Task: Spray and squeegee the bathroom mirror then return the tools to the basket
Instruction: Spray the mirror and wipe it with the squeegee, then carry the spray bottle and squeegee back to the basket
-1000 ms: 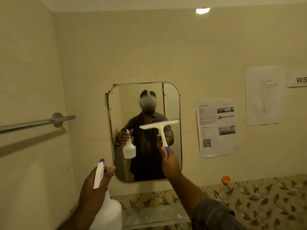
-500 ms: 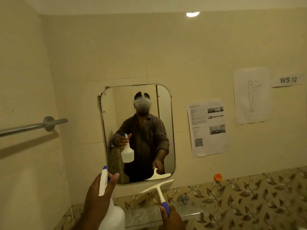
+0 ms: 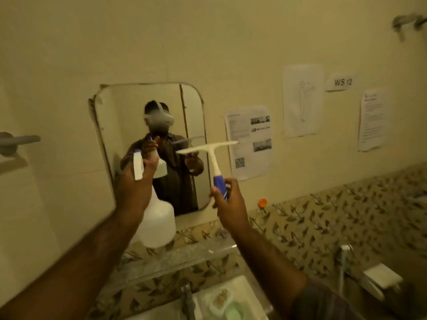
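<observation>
While L hand grips spray bottle, contents unclear, R hand grips squeegee.

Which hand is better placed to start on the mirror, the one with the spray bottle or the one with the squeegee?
Left. The left hand holds the spray bottle raised in front of the mirror, so it can probably spray first. The right hand holds the squeegee upright beside it, its blade partly beyond the mirror's edge.

A bathroom: a wall mirror at left center, a leaf-patterned tile band at lower right, a tap at the bottom, a towel rail at far left.
</observation>
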{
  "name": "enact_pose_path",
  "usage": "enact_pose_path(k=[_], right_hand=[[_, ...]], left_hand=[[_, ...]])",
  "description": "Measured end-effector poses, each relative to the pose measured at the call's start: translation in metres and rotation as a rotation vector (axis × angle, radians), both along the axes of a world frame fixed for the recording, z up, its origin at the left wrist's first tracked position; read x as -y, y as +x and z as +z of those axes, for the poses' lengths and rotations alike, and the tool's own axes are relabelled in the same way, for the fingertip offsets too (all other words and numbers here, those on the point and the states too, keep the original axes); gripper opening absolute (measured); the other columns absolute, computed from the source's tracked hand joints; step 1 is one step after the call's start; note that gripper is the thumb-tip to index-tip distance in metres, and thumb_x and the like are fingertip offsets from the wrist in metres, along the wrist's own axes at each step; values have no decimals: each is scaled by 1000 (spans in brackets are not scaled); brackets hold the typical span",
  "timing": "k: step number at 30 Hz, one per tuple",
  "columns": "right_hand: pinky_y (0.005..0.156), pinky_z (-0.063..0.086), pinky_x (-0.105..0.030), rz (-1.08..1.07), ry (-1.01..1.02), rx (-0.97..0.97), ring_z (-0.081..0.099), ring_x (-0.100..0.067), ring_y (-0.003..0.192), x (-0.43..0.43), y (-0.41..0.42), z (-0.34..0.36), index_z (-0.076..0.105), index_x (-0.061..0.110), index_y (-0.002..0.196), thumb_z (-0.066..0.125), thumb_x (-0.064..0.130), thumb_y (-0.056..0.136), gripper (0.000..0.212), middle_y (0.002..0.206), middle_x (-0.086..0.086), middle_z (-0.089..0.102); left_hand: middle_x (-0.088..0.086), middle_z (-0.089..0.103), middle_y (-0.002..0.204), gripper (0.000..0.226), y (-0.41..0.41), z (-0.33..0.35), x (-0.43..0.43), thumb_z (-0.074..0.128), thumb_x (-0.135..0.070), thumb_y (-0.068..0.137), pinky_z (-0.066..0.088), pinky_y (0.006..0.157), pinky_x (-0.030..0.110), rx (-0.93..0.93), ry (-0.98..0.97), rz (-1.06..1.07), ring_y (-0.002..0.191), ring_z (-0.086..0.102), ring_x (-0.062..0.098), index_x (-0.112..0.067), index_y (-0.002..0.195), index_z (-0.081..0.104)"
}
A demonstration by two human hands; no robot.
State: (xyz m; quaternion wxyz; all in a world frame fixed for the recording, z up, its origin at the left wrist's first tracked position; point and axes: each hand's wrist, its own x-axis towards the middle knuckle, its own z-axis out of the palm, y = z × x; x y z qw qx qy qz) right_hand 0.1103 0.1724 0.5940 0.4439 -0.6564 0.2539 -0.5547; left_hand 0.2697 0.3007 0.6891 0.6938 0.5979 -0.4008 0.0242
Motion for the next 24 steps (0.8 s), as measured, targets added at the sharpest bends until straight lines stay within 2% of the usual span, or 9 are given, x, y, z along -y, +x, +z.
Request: enact_pose_path(k=[2, 5, 8, 10, 13, 16, 18, 22, 24], right_hand=[[56, 55, -16, -79, -1, 11, 70, -8, 79, 13, -20, 2, 53, 36, 115, 61, 45, 91, 26, 101, 9, 68], [59, 58, -23, -227, 19, 16, 70, -13, 79, 35, -51, -6, 58, 30, 116, 63, 44, 90, 31, 102, 7, 68], [72, 58, -37, -349, 51, -7, 68, -22, 86, 55, -86, -30, 61, 21, 116, 64, 39, 90, 31, 101, -1, 69], [75, 55, -35, -409, 102, -13, 66, -19, 87, 67, -111, -53, 63, 17, 116, 65, 35, 91, 30, 100, -2, 70], [77, 55, -35, -460, 195, -40, 66, -19, 89, 81, -146, -90, 64, 14, 118, 66, 31, 91, 32, 102, -4, 71], [76, 55, -36, -501, 255, -67, 67, -19, 86, 95, -174, -123, 65, 14, 119, 67, 30, 91, 33, 100, -3, 71], [75, 55, -34, -505, 297, -79, 67, -16, 85, 102, -189, -144, 63, 16, 119, 68, 31, 90, 33, 98, 1, 70], [67, 50, -22, -461, 399, -156, 66, -15, 89, 112, -220, -197, 61, 19, 123, 67, 29, 91, 34, 99, 6, 66], [66, 48, -18, -448, 477, -178, 67, -17, 93, 115, -235, -229, 61, 18, 122, 67, 28, 91, 33, 101, 5, 67]], left_hand=[[-6, 70, 97, 38, -9, 2, 13, 58, -69, 79, 50, 85, 41, 0, 26, -40, 93, 63, 18, -37, 98, 67], [-12, 65, 89, 15, -25, -1, 39, 60, -63, 81, 48, 77, 37, -15, 48, -126, 87, 61, 12, -48, 83, 61], [-10, 64, 88, 21, -48, -16, 71, 59, -60, 83, 46, 79, 35, 12, 92, -160, 84, 59, 9, -39, 81, 57], [-3, 68, 97, 22, -66, -31, 97, 60, -59, 83, 49, 87, 38, 19, 112, -191, 89, 63, 13, -37, 86, 58], [3, 70, 106, 41, -91, -57, 133, 63, -61, 79, 52, 92, 39, -57, 106, -207, 96, 65, 16, -27, 101, 61], [0, 69, 95, 29, -114, -85, 165, 62, -61, 80, 54, 87, 38, -141, 117, -215, 87, 64, 13, -33, 85, 59], [-3, 65, 86, 27, -132, -105, 182, 62, -59, 82, 54, 79, 36, -125, 146, -217, 79, 62, 13, -34, 75, 53], [2, 60, 77, 31, -177, -155, 211, 64, -46, 88, 48, 68, 29, -10, 173, -242, 67, 54, 15, -17, 84, 56], [-1, 60, 75, 33, -199, -184, 225, 64, -44, 88, 45, 60, 14, -3, 208, -268, 64, 54, 13, -12, 90, 56]])
